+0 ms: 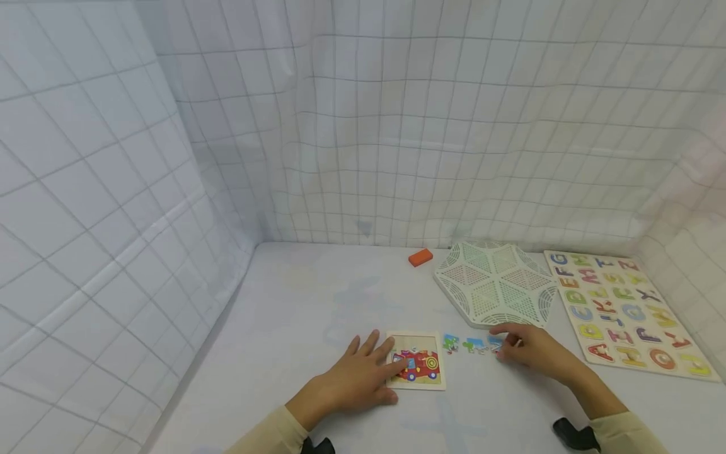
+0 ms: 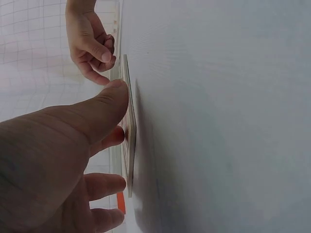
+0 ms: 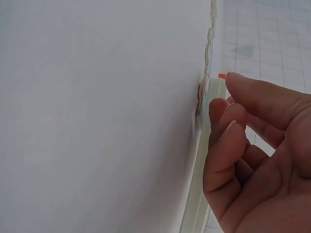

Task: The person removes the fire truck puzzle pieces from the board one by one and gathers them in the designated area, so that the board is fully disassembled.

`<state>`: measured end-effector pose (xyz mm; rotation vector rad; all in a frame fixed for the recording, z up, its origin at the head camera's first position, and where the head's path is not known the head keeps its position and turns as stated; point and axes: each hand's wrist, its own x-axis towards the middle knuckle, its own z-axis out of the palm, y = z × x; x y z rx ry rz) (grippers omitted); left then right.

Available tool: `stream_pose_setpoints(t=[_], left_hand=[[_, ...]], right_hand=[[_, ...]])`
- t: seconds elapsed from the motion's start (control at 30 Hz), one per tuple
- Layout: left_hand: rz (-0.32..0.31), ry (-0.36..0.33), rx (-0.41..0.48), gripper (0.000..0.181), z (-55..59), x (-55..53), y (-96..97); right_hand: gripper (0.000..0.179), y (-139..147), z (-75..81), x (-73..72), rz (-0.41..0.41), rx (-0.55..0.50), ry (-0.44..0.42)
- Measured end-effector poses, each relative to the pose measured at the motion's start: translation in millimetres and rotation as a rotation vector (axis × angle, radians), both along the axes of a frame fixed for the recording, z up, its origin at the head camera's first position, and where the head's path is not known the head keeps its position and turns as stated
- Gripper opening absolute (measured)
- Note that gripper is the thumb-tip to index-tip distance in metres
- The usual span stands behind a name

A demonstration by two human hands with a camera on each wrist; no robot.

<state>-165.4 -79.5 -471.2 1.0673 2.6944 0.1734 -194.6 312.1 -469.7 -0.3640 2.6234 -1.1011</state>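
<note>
My left hand (image 1: 363, 376) lies with spread fingers over the left part of a wooden puzzle tray (image 1: 442, 353). One fingertip touches the red vehicle picture (image 1: 416, 367) inside it. In the left wrist view, the thumb (image 2: 114, 99) is beside the tray's thin edge (image 2: 131, 165). Right of the tray lies a short row of jigsaw pieces: one piece (image 1: 450, 342), a second piece (image 1: 474, 345) and a third piece (image 1: 494, 341). My right hand (image 1: 530, 350) is at the third piece, index finger stretched out, other fingers bent. Nothing shows pinched; any contact is partly hidden.
A pale, perforated polygonal board (image 1: 493, 284) lies just beyond my right hand. To its right is a wooden alphabet board (image 1: 629, 312). An orange block (image 1: 420, 257) lies near the back. White gridded curtains (image 1: 397, 139) enclose the white table (image 1: 283, 302).
</note>
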Motion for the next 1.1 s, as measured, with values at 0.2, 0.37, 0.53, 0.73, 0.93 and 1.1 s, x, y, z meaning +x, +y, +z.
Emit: stream_pose_setpoints(t=[0.2, 0.37, 0.53, 0.73, 0.93, 1.1], left_hand=[[0.016, -0.002, 0.014, 0.063, 1.2, 3.0, -6.7], [0.019, -0.009, 0.013, 0.063, -0.4, 4.0, -9.6], [0.014, -0.001, 0.008, 0.062, -0.7, 5.2, -9.8], [-0.027, 0.054, 0.009, 0.062, 3.8, 4.3, 3.8], [-0.065, 0.078, -0.028, 0.061, 1.6, 4.8, 17.1], [-0.067, 0.07, -0.05, 0.062, 3.5, 6.4, 19.3]], right_hand=[[0.04, -35.1, 6.0, -6.5, 0.034, -0.107, -0.055], [0.037, -71.8, 5.4, -11.3, 0.086, -0.157, -0.132], [0.031, -96.7, -0.9, -11.5, 0.123, -0.132, -0.133], [0.022, -109.6, -5.1, -6.5, 0.081, -0.062, -0.119], [0.016, -116.7, -4.2, -3.4, 0.038, -0.01, -0.113], [0.01, -117.4, -2.8, -3.9, 0.044, -0.038, -0.118]])
